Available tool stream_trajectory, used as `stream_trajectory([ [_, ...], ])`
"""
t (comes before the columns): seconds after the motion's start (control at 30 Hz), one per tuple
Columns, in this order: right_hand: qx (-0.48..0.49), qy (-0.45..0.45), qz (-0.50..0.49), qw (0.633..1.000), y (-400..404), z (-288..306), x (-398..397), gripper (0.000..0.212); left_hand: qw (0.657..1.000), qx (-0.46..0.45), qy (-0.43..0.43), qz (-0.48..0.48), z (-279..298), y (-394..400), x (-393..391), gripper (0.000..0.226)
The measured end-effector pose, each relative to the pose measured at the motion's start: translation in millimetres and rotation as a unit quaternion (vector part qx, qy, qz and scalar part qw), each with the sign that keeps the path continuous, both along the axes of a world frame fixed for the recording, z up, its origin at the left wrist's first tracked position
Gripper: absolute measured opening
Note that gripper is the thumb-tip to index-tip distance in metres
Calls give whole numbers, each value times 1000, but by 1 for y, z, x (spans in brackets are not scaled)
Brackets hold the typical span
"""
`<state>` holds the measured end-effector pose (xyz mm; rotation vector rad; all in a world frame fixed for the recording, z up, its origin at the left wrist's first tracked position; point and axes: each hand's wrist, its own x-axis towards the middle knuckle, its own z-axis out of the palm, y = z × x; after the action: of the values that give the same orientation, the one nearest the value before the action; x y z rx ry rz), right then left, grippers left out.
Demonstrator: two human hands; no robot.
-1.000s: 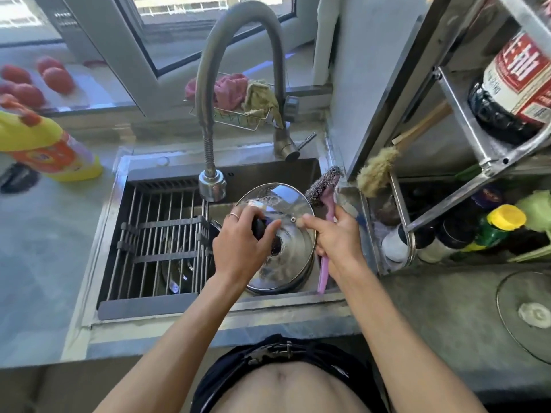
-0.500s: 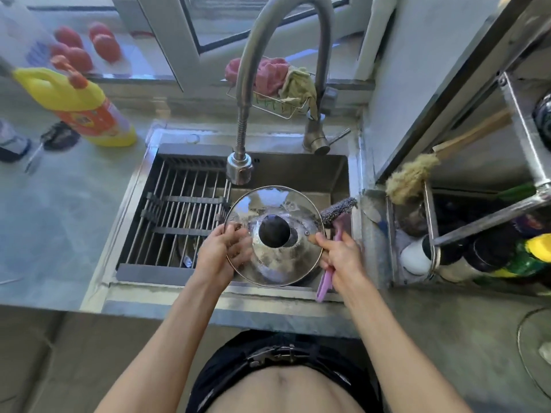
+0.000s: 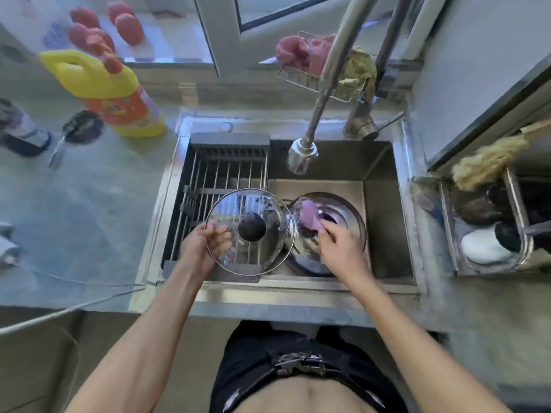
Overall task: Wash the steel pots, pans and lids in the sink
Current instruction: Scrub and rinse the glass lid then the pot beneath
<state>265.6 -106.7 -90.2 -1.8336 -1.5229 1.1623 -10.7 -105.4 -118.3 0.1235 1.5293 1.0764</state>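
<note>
Nothing I can see here can be read. The yellow detergent bottle on the desk to my left carries an orange label, but the print on it is too blurred for me to make out a brand, word or number. The white bottle lying behind it near the window shows some blue marks that are just as illegible, and the containers in the steel rack to my right show no lettering I can make out.
</note>
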Motion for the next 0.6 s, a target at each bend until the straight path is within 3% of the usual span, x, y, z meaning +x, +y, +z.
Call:
stream_trajectory([
  [0.2,48,-151,27,987,14,-9,-62,29,987,1,-5,-159,-14,20,-35,24],
  [0.33,29,-228,25,973,33,-8,-90,31,964,-26,-4,-266,-18,24,-53,23],
  [0.5,20,-285,120,951,58,-6,-123,30,921,-57,17,-384,-17,35,-75,16],
  [0.6,10,-303,239,923,63,7,-150,30,912,-60,28,-404,-12,38,-82,18],
])
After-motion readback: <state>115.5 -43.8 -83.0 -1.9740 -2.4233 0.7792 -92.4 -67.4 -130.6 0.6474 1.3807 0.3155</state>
